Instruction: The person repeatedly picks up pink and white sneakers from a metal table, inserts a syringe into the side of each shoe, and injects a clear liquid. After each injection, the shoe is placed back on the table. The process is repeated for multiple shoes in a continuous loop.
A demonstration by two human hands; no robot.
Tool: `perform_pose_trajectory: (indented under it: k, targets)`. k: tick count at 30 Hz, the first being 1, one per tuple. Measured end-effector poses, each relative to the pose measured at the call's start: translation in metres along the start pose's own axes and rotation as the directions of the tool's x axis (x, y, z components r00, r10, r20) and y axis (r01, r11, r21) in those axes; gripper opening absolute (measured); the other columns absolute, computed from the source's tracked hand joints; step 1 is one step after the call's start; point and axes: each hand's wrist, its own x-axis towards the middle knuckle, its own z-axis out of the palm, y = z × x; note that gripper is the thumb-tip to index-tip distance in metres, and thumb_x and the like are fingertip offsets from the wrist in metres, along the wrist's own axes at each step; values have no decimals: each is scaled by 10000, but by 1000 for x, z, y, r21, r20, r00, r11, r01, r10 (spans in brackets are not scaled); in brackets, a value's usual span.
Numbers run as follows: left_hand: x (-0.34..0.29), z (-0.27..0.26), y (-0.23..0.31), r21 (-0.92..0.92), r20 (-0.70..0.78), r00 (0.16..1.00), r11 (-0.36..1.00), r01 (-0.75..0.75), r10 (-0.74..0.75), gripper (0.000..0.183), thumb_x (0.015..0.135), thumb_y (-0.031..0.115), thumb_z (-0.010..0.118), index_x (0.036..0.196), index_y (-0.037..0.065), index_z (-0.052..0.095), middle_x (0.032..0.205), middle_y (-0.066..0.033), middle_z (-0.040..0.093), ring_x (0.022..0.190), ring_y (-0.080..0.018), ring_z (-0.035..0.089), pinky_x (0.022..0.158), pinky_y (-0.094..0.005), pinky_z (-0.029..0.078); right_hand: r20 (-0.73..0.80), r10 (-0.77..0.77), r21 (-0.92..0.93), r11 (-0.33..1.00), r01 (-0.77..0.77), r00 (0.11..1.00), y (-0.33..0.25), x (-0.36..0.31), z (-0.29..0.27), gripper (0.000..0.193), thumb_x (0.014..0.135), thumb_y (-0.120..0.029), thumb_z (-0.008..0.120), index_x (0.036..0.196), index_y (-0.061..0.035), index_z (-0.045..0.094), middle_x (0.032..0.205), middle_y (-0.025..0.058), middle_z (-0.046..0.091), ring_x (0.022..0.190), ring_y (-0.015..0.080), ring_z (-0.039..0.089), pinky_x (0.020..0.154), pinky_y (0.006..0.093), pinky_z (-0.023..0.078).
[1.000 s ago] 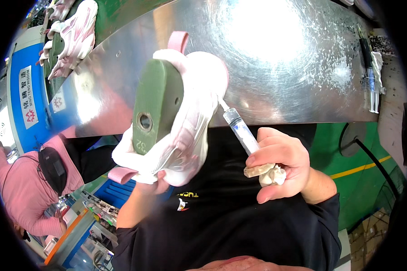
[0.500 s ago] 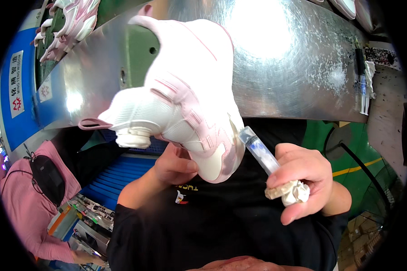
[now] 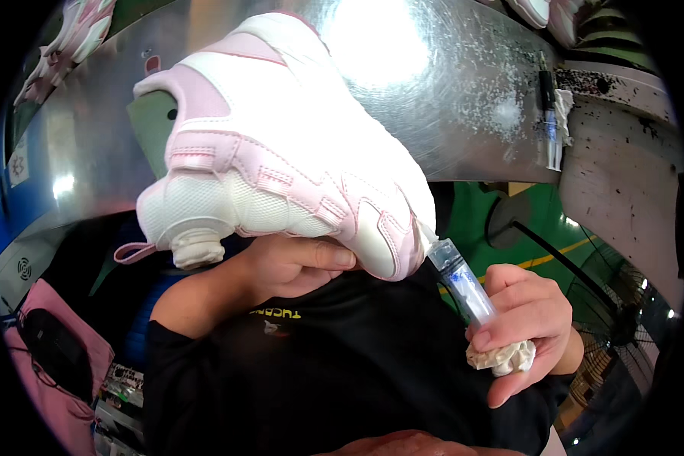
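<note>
A white and pink sneaker [image 3: 273,152] on a green shoe last [image 3: 152,129] fills the middle of the view, tilted, its toe pointing right and down. My left hand [image 3: 300,262] is closed at the near side of its forefoot, the thumb lying along the shoe and the other fingers partly hidden. In my right hand [image 3: 528,323] is a clear syringe [image 3: 467,289] with blue marks, its plunger end wrapped in crumpled off-white material [image 3: 501,357]. The syringe's tip meets the sole edge at the toe, or sits very close to it.
A shiny metal table [image 3: 463,114] lies beyond the shoe, with white specks on it. Near its right end rests another syringe [image 3: 551,137]. More pink and white shoes [image 3: 72,38] stand far left. A fan [image 3: 600,327] is at right; a person in pink [image 3: 49,342] is at left.
The shoe has rolled and swung, showing more of its side, with the toe moved right and slightly up. My left hand has gone with it; the right hand and syringe have shifted right and down.
</note>
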Motion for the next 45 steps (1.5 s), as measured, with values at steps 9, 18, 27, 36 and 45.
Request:
perform_pose_trajectory:
  k: [9,18,27,36,45]
  targets:
    - [28,11,6,18,116,993,1000,8,-10,348,852,-29,554,1197,7,533,1166,-118,587,1100,-235,552,983,-377,427,-30,69,-109,991,-72,997,-26,-7,-1,484,650,-319,831,974,-5,658,784,34,672,524,127,445,499,273,268]
    - [53,19,9,39,173,983,997,-71,64,347,868,-22,531,1211,26,523,1190,-115,572,1134,-240,533,1000,-386,418,-72,2,-354,935,-27,997,-28,-15,7,444,650,-317,831,939,-23,664,711,10,635,474,121,374,468,262,243]
    - [65,27,6,37,179,978,993,-116,108,315,881,8,541,1194,47,537,1176,-95,577,1128,-220,535,994,-373,425,-136,-176,-589,805,63,975,-11,-26,19,350,678,-285,807,889,-45,665,661,-8,584,463,112,335,450,250,249]
    - [68,43,14,39,154,980,990,-132,125,254,884,110,613,1130,59,583,1105,-54,613,1037,-142,585,856,-261,517,-110,-394,-743,643,188,912,24,-15,31,344,646,-261,814,890,-71,663,669,-31,580,487,109,344,441,226,255]
    - [73,49,12,18,107,985,990,-138,135,297,887,137,613,1166,48,567,1096,-75,624,1030,-160,601,830,-252,530,-103,-447,-803,565,191,889,43,-15,38,322,666,-265,808,873,-73,654,645,-27,557,470,108,327,433,228,257]
